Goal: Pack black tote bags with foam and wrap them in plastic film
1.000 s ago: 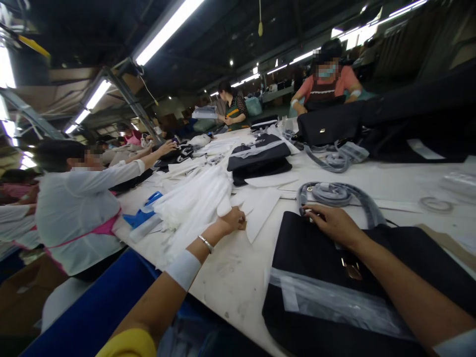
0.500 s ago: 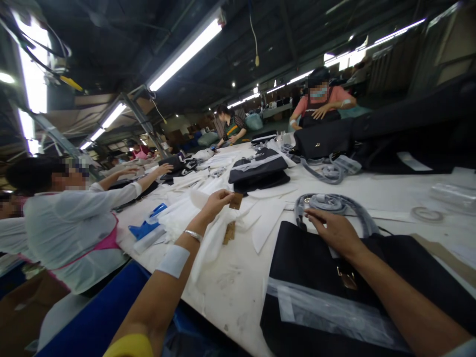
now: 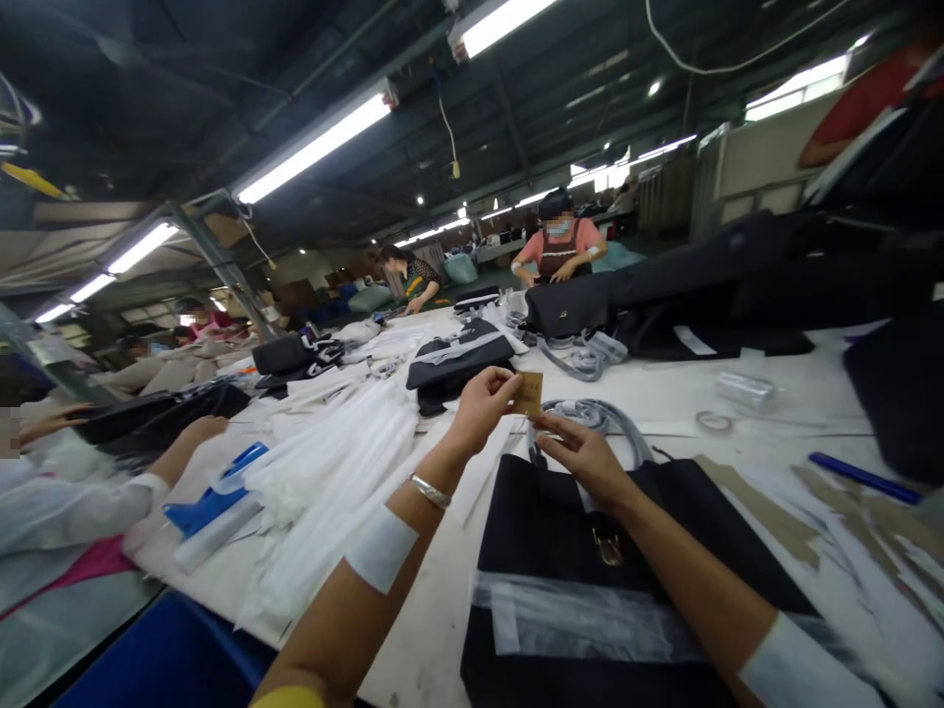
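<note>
A small brown card (image 3: 528, 394) is pinched between the thumb and fingers of my left hand (image 3: 487, 403), above the table. My right hand (image 3: 586, 460) is just below it, fingers extended and slightly apart. Its fingertips come close to the card's lower edge; I cannot tell whether they touch. Beneath my right hand lies a black handbag (image 3: 531, 526) with a gold clasp (image 3: 609, 547) and a strip of clear plastic film (image 3: 590, 619) across its front. Behind my right hand, the bag's handle (image 3: 626, 425) is wrapped in greyish plastic.
White wrapping sheets (image 3: 331, 462) and a blue tape dispenser (image 3: 203, 511) lie to the left. More black bags (image 3: 461, 359) stand further back. A tape roll (image 3: 714, 422), a blue pen-like stick (image 3: 862, 477) and paper scraps are on the right. Co-workers (image 3: 564, 251) stand around the table.
My left hand has brought the brown card rightward, close to my right hand. The view has turned right. A brown piece on the table by the white sheets no longer shows.
</note>
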Action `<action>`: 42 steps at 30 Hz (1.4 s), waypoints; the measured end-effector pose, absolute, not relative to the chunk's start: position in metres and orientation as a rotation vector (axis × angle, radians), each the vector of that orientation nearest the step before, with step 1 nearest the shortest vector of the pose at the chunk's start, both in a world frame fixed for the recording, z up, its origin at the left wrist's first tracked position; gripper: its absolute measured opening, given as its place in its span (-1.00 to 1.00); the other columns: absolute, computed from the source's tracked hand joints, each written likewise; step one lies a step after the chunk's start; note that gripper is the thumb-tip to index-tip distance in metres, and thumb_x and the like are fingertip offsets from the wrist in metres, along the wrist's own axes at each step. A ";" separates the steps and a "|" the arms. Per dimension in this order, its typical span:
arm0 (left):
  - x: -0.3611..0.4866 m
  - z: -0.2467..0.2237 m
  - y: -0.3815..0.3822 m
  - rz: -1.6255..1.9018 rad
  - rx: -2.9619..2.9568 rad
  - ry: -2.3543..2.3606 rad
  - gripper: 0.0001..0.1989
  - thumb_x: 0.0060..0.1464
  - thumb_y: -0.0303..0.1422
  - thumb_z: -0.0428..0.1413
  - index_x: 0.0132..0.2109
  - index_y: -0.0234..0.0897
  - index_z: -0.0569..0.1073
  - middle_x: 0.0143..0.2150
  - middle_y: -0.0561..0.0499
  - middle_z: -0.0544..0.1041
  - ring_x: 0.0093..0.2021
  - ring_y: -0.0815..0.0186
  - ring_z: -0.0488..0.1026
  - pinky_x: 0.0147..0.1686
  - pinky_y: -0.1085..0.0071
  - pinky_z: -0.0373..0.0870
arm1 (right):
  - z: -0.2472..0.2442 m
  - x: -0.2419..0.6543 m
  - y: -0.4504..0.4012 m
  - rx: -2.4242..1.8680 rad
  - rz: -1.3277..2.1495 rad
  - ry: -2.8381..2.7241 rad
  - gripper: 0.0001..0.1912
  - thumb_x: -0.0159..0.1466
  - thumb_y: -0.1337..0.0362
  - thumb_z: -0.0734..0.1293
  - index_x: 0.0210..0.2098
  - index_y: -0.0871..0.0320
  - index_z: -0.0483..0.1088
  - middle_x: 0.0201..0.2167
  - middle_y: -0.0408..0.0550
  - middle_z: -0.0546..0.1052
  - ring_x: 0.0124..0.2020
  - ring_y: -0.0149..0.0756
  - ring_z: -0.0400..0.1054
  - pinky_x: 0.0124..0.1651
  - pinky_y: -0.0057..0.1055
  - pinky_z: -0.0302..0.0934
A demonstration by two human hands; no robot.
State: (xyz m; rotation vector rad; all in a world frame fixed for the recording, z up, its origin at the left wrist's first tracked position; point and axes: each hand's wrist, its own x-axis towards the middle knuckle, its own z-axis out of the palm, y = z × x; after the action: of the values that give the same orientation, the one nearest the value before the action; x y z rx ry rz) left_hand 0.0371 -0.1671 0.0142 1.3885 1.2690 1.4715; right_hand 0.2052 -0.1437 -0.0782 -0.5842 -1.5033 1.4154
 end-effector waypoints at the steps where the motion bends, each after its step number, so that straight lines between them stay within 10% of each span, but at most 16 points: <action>1: 0.046 0.012 -0.163 1.476 1.390 1.259 -0.58 -0.07 -0.04 0.29 -0.31 -0.29 0.38 -0.38 0.06 0.45 -0.33 0.35 0.44 -0.32 0.40 0.46 | -0.078 0.205 -0.144 -0.585 1.426 -1.460 -0.52 0.08 0.02 0.50 -0.04 0.06 0.54 -0.01 0.01 0.58 0.07 -0.04 0.42 0.14 -0.11 0.31; 7: 0.080 0.005 -0.148 1.472 1.500 1.145 -0.61 -0.05 -0.06 0.27 -0.33 -0.31 0.40 -0.40 0.07 0.44 -0.35 0.40 0.40 -0.27 0.45 0.39 | -0.080 0.207 -0.138 -0.648 1.495 -1.107 -0.68 0.01 0.05 0.53 -0.34 0.13 0.62 -0.30 -0.02 0.64 -0.16 -0.11 0.49 0.03 -0.16 0.34; 42: 0.092 -0.055 -0.156 1.381 1.839 1.554 -0.77 0.12 -0.20 0.15 -0.26 -0.24 0.62 -0.30 -0.05 0.62 -0.29 0.21 0.52 -0.22 0.31 0.41 | -0.075 0.215 -0.131 -0.611 1.457 -0.837 -0.74 -0.10 0.16 0.56 -0.42 0.11 0.60 -0.18 -0.04 0.63 -0.05 -0.08 0.47 0.07 -0.19 0.31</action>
State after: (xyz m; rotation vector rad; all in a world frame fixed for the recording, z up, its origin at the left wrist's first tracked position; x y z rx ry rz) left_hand 0.0915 -0.1556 -0.0549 1.8388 1.5535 1.3812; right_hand 0.2148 -0.1311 -0.0747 -0.6110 -0.8372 1.4568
